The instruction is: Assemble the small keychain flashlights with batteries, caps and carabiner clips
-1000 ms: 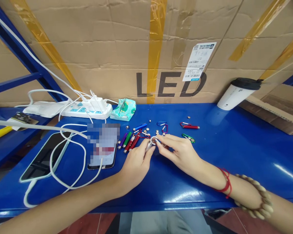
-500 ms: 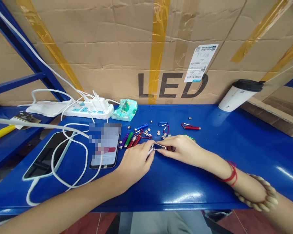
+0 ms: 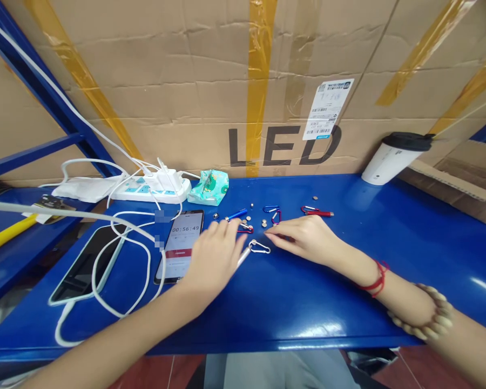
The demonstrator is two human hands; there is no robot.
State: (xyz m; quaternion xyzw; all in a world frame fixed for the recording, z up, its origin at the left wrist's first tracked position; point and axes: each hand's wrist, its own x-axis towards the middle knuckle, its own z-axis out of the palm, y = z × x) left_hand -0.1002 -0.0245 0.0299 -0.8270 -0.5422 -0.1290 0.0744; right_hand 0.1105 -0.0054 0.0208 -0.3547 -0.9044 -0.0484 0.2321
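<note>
A small silver flashlight with a silver carabiner lies on the blue table, beside the thumb of my left hand. That hand is open, fingers stretched forward over the spot of several coloured flashlights, mostly covering them. A blue flashlight and a red carabiner show past its fingertips. My right hand hovers low with fingertips pressed together, close to some button cells; whatever may be between them is hidden. Beyond it are a blue carabiner, a purple-red carabiner and a red flashlight.
Left of my hands lie a phone showing a timer and a second phone, with white cables looping across. A power strip, a green tissue pack and a lidded cup stand before a large cardboard box.
Both hands have let go of the silver flashlight and its carabiner, now lying on the table. My left hand has shifted left over the coloured flashlights; the right has drawn slightly away.
</note>
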